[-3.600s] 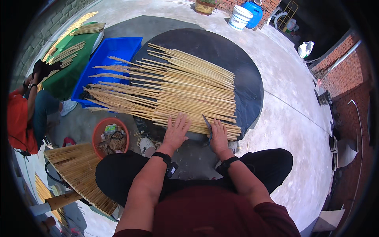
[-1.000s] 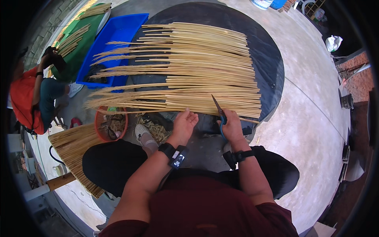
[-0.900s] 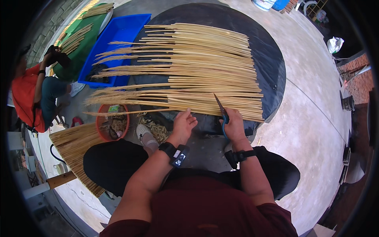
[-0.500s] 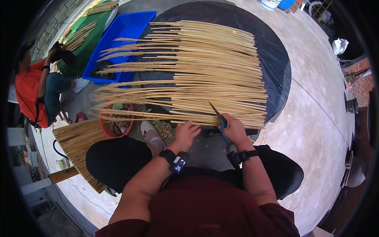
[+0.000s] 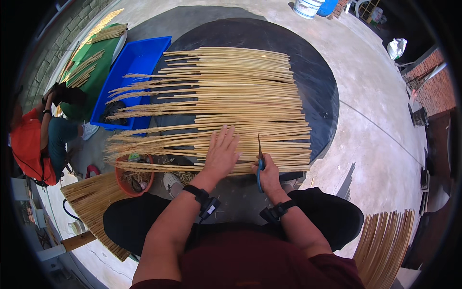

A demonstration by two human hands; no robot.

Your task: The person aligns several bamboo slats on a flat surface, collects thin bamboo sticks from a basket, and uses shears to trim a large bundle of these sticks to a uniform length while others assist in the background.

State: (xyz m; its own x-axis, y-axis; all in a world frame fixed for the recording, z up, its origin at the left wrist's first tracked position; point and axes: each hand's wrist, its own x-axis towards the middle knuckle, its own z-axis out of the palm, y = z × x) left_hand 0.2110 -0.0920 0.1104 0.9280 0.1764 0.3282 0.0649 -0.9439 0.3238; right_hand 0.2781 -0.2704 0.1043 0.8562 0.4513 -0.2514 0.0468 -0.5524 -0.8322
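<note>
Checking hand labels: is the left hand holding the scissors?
No, the left hand lies flat and open on the reed stalks; the blue-handled scissors are in the right hand.

Bg: blue tray (image 5: 137, 60) + green mat (image 5: 98, 77) far left, orange basket (image 5: 134, 176) by knee, white bucket (image 5: 307, 7) top, seated person in orange shirt (image 5: 29, 144) left edge.

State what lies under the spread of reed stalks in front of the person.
Under the reed stalks lies a round black mat on concrete floor. Its centre is covered by stalks, so unseen.
</note>
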